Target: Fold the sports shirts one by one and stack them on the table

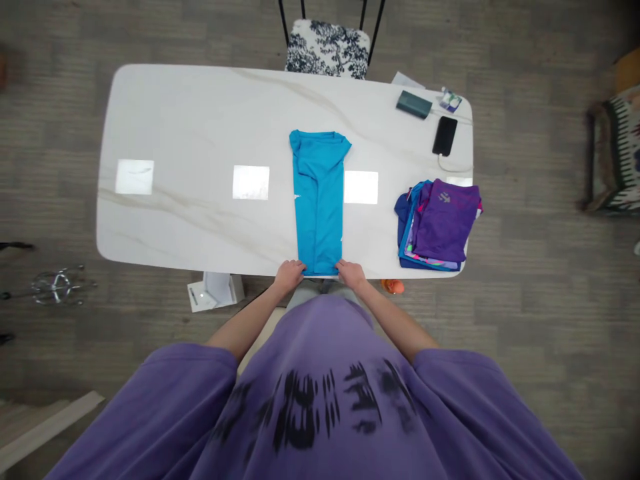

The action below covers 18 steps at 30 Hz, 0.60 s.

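Observation:
A bright blue shirt (320, 207), folded lengthwise into a long narrow strip, lies flat on the white marble-patterned table (190, 133). Its lower end reaches the table's near edge. My left hand (290, 276) pinches the lower left corner of the shirt. At the lower right corner, my right hand (351, 273) grips the cloth the same way. The shirt's far end shows a loose, slightly crumpled fold. Fingertips of both hands are partly hidden by the cloth and the small scale.
A stack of folded clothes (445, 220), purple on top, sits at the table's right end. Behind it lie a black phone (445, 137) with a white cable, a dark green case (414, 105) and a small packet (451, 100). A patterned chair (327, 50) stands beyond the far edge.

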Tool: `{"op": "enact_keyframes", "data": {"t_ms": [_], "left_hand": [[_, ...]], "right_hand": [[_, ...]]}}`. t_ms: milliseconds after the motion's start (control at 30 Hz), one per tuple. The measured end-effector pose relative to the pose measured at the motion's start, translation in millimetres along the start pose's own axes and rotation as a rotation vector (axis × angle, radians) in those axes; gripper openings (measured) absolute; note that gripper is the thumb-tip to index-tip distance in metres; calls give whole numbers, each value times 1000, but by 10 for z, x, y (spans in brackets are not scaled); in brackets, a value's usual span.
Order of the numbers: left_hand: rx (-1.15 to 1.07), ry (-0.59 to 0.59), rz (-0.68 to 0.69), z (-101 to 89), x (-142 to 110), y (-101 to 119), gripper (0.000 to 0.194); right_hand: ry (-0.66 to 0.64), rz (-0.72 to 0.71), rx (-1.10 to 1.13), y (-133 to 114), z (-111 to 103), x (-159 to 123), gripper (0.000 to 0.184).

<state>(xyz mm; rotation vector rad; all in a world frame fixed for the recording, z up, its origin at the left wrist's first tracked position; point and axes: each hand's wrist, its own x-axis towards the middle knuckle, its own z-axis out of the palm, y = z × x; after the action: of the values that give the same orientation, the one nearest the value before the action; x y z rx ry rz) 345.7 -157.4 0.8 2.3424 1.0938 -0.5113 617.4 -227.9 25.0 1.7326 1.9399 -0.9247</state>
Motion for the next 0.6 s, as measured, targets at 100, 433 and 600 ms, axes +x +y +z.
{"op": "enact_keyframes", "data": {"t_ms": [100, 433, 600], "left_hand": [[-2, 18, -31, 41, -58, -16, 35], [-138, -63, 34, -94, -431, -224, 28], [-380, -31, 149, -583, -995, -466, 26]], "right_hand": [[9, 8, -11, -76, 73, 56, 38], [-8, 26, -19, -519, 16, -207, 29], [109, 19, 130, -785, -281, -717, 21]]}}
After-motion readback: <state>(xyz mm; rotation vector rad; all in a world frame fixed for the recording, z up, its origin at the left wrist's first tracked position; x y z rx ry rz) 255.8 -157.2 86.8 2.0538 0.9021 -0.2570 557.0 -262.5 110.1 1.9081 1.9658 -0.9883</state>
